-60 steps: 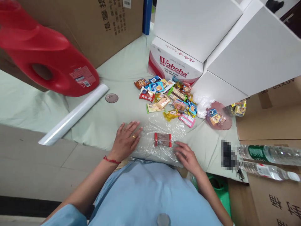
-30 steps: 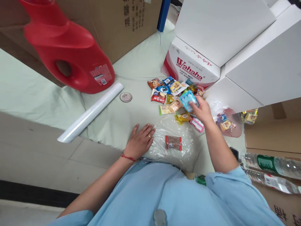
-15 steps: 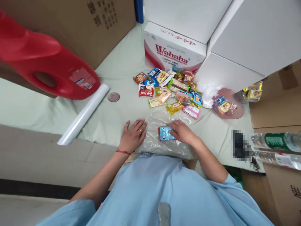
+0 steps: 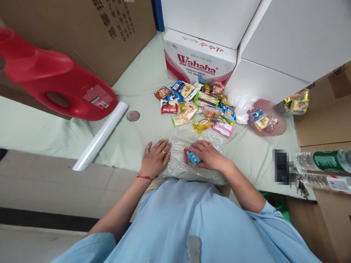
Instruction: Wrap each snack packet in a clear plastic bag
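Note:
My left hand [image 4: 156, 157] lies flat with its fingers spread, at the left edge of a clear plastic bag [image 4: 178, 171] on the cloth-covered table. Over the bag, my right hand [image 4: 210, 156] curls round a small blue snack packet [image 4: 193, 157], covering its right part. A red packet [image 4: 186, 156] shows beneath the blue one, at its left side. Beyond both hands lies a pile of wrapped snacks, among them a pink-edged packet [image 4: 223, 129], a yellow packet [image 4: 203, 125] and a red packet of cakes [image 4: 169, 106].
A pink plate [image 4: 281, 126] with snacks and a crumpled white bag [image 4: 241, 111] are at the right. A Wahaba carton [image 4: 200, 60] stands behind. Left are a red jug [image 4: 68, 82], a white roll [image 4: 101, 137] and a round disc [image 4: 133, 115]. Bottles [image 4: 326, 160] lie far right.
My right hand has closed further over the blue packet, which is now tilted and more covered. My left hand stays in place. The view has shifted slightly.

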`<state>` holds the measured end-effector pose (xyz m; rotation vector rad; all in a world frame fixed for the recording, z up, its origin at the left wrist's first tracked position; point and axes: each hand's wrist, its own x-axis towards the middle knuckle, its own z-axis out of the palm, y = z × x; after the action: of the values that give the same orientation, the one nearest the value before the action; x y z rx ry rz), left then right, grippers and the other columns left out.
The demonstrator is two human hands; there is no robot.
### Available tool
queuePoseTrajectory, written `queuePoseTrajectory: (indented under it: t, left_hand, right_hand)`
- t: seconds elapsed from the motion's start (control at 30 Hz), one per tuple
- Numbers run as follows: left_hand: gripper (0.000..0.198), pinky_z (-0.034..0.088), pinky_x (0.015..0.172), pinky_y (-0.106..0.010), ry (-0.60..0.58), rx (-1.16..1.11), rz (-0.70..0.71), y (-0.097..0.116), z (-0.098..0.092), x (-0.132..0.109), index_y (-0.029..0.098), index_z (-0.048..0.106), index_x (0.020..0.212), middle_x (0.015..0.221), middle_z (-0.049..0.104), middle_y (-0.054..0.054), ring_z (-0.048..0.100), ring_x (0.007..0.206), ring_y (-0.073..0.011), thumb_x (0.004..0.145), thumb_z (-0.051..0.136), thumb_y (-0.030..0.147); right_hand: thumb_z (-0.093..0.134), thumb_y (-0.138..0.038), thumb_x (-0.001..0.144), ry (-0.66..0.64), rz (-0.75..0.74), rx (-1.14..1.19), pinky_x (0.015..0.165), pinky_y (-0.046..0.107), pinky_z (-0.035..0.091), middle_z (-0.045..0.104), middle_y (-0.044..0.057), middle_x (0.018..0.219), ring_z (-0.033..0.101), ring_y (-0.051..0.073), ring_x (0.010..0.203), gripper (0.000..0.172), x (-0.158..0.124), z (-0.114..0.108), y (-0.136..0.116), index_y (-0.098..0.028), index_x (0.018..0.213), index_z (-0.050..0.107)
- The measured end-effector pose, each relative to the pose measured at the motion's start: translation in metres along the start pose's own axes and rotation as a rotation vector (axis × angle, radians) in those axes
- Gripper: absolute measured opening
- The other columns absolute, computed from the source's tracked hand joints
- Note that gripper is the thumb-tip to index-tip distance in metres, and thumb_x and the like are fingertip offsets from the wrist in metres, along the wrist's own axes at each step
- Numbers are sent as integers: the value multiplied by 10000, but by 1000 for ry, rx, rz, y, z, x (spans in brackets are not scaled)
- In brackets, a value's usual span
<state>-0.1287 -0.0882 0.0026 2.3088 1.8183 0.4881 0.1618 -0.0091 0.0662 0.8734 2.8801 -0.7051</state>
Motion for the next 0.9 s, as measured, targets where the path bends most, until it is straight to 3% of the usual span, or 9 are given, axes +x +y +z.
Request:
queuePoseTrajectory:
  t: [0.13,0.27,0.4,0.7,0.8,0.9]
  left_hand:
    - [476,238,1252,-646,10,-15,5,0,0,-1,277,557,1508,1565,572,-117,510,1477,-310,1051,434,320]
    - [478,239,1254,-645,9,-32,0,1,0,-1,268,556,1509,1571,565,-121,504,1482,-309,1050,430,314]
    - [476,238,1255,-651,10,-39,-7,1,-1,-1,264,564,1503,1567,568,-123,503,1483,-312,1049,433,314]
    - [452,229,1258,-650,24,-59,-1,0,2,-2,263,580,1480,1573,564,-113,487,1496,-301,1058,424,309]
    - [462,232,1255,-654,15,-72,6,-3,2,-2,260,561,1498,1570,567,-124,488,1494,-307,1066,418,339]
    - [484,273,1250,-635,31,-113,5,-8,3,-4,263,521,1529,1562,575,-133,520,1464,-301,1068,413,362]
  right_hand:
    - [805,-303,884,-12,77,17,1052,488,433,598,142,1444,491,338,1248,725,-1,-3,-5,-223,1543,513]
    - [834,-398,869,7,170,5,1024,471,441,605,150,1376,491,339,1214,740,7,0,-19,-225,1520,528]
    - [813,-315,875,-37,226,-37,1011,459,439,588,170,1361,506,333,1202,727,14,2,-29,-182,1523,511]
    - [802,-295,857,10,290,-78,999,456,453,608,159,1258,528,328,1161,693,21,-4,-23,-172,1483,532]
    - [832,-364,853,26,302,-21,1040,495,463,581,171,1360,537,347,1235,760,19,-1,-21,-193,1517,502]
    - [863,-420,828,119,254,107,1127,532,440,421,177,1588,459,371,1415,933,1,0,-16,-251,1606,378]
